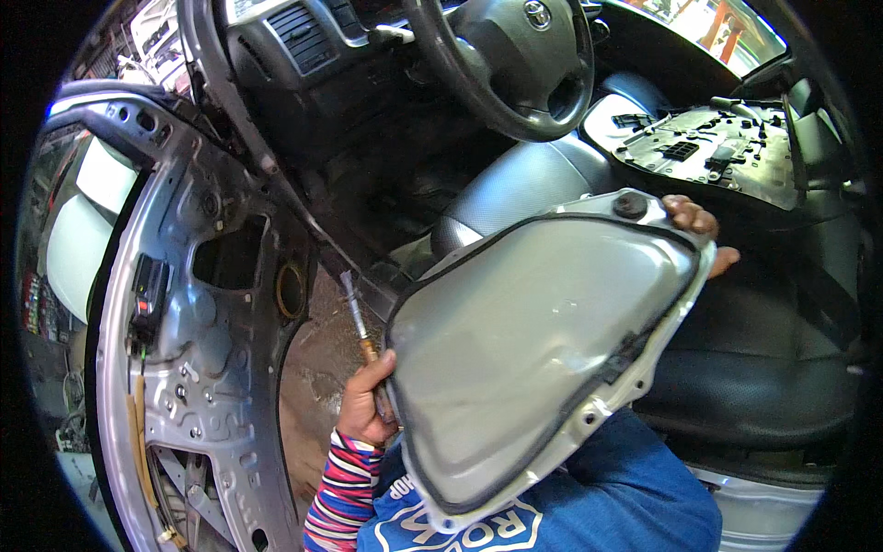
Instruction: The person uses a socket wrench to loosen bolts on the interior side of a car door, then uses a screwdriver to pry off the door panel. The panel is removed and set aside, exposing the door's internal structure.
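Note:
A large silvery metal cover panel (pixel 543 322) with a black sealing bead round its edge is tilted in front of my body. My left hand (pixel 368 405) is closed at its lower left edge. That same hand also grips a thin tool (pixel 363 336) with a brown handle, a silvery shaft and a pale tip pointing up; its exact kind cannot be made out. At the panel's upper right corner, beside a dark round plug (pixel 630 204), the fingers of my right hand (pixel 694 221) curl over the edge. The rest of that hand is behind the panel.
An open car door (pixel 202 368), stripped to bare metal, stands at left with cable and latch parts exposed. Ahead are the steering wheel (pixel 515 64) and a grey seat (pixel 524 193). A trim panel (pixel 717 152) lies beyond, and a black seat (pixel 745 368) is at right.

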A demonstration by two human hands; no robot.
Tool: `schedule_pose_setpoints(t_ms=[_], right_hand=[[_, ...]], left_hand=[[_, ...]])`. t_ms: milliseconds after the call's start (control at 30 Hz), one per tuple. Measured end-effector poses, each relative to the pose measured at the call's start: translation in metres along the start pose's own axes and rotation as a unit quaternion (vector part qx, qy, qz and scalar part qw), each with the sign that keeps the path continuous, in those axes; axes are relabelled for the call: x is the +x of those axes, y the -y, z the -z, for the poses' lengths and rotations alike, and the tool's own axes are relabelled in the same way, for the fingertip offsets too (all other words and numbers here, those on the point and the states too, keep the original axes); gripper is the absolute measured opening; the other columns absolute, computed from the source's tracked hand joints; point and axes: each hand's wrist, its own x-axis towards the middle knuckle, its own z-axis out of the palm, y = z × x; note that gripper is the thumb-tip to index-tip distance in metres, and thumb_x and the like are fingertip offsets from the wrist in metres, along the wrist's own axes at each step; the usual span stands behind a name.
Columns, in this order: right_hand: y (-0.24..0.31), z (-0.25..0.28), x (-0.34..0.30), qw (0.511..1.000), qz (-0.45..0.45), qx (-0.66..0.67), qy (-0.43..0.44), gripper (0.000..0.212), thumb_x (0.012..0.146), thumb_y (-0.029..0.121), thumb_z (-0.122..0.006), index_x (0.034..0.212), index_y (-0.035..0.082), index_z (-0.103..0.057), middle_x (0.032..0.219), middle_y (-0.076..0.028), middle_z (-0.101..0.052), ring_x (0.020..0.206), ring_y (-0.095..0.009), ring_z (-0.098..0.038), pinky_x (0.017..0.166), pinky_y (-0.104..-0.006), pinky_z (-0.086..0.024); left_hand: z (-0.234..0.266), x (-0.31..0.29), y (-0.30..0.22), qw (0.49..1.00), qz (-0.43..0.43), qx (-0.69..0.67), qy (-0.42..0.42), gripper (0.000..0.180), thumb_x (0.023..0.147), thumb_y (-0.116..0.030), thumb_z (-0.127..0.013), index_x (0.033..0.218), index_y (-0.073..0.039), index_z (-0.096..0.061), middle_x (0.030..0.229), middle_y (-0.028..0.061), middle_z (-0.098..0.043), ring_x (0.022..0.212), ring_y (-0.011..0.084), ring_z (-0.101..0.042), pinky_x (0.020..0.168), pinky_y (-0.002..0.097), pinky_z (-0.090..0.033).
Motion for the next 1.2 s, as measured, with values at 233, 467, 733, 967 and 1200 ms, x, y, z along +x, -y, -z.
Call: schedule_pose_setpoints(t_ms=[233,467,733,967,1200], right_hand=[[0.031,-0.082,-0.121,0.927,-0.373,-0.014,0.043,0.076,0.102,0.069,-0.032,0.139,0.005,-0.052,0.131,-0.009,-0.060,0.118,-0.022,-0.057,0.105,-0.0392,-0.045],[0.141,-0.073,-0.147,0.764,-0.524,-0.061,0.372,0.079,0.100,0.047,-0.061,0.153,-0.002,-0.029,0.147,-0.015,-0.048,0.136,-0.022,-0.045,0.114,-0.0383,-0.035],[0.173,-0.081,-0.112,0.748,-0.541,-0.345,0.171,0.062,0.082,0.022,-0.071,0.135,-0.005,-0.052,0.119,-0.013,-0.064,0.109,-0.022,-0.062,0.099,-0.0352,-0.048],[0.117,-0.083,-0.021,0.868,-0.362,-0.304,0.150,0.039,0.081,0.014,-0.063,0.116,-0.004,-0.061,0.099,-0.009,-0.066,0.087,-0.017,-0.064,0.081,-0.0315,-0.052],[0.039,-0.078,0.062,0.888,-0.276,-0.344,0.129,0.018,0.079,0.012,-0.062,0.090,-0.001,-0.066,0.083,-0.007,-0.064,0.069,-0.017,-0.059,0.066,-0.0309,-0.048]], left_hand=[[0.008,0.025,-0.002,0.997,-0.037,-0.039,-0.050,0.037,0.095,-0.017,-0.063,0.125,0.003,-0.062,0.118,0.0166,-0.071,0.107,0.0300,-0.070,0.101,0.0450,-0.053],[-0.020,0.070,0.008,0.998,-0.015,-0.015,0.057,0.038,0.093,-0.014,-0.065,0.127,0.000,-0.061,0.119,0.0138,-0.071,0.112,0.0311,-0.068,0.104,0.0486,-0.051],[-0.060,0.116,0.020,0.981,0.114,0.134,0.087,0.039,0.101,-0.036,-0.062,0.131,-0.011,-0.060,0.123,0.0104,-0.069,0.102,0.0252,-0.071,0.081,0.0422,-0.060],[-0.062,0.096,-0.017,0.917,-0.020,0.363,0.162,0.052,0.106,-0.039,-0.051,0.146,-0.006,-0.042,0.120,0.0217,-0.069,0.087,0.0259,-0.074,0.067,0.0307,-0.060],[0.034,0.044,-0.043,0.916,-0.085,0.383,-0.076,0.047,0.106,-0.041,-0.052,0.137,-0.006,-0.046,0.106,0.0180,-0.070,0.071,0.0213,-0.072,0.052,0.0254,-0.053]])
